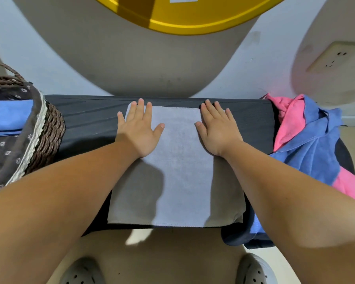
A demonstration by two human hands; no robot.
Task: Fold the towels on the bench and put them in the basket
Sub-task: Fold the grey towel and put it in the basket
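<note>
Head view, the only one we have. Item one: a grey towel [180, 171], spread flat across the middle of the bench [90, 117], its far edge close to the bench's back edge and its near edge hanging slightly over the front. Item two: the left hand [138, 130], palm down on the towel's far left corner, fingers straight and spread, gripping nothing; the little finger reaches past the cloth's edge onto the dark bench cover. Item three: the right hand [217, 132], likewise flat and unclenched, pressing the far right part of the same towel, holding nothing. The two hands lie apart, with a bare strip of grey cloth between them. Item four: a woven basket [49, 130] at the left end of the bench, lined with dark flowered fabric and a pale lace trim; we cannot tell whether it stands on the bench or beside it. Item five: a folded blue towel [8, 117] lying inside that basket. Item six: a loose heap at the right end of the bench, made up of a pink towel [289, 119] and a blue towel [312, 144] tangled over one another. Item seven: a wall socket [334, 56] on the pale wall, upper right. Item eight: a pair of perforated shoes [82, 271] at the bottom edge, on the floor before the bench.
</note>
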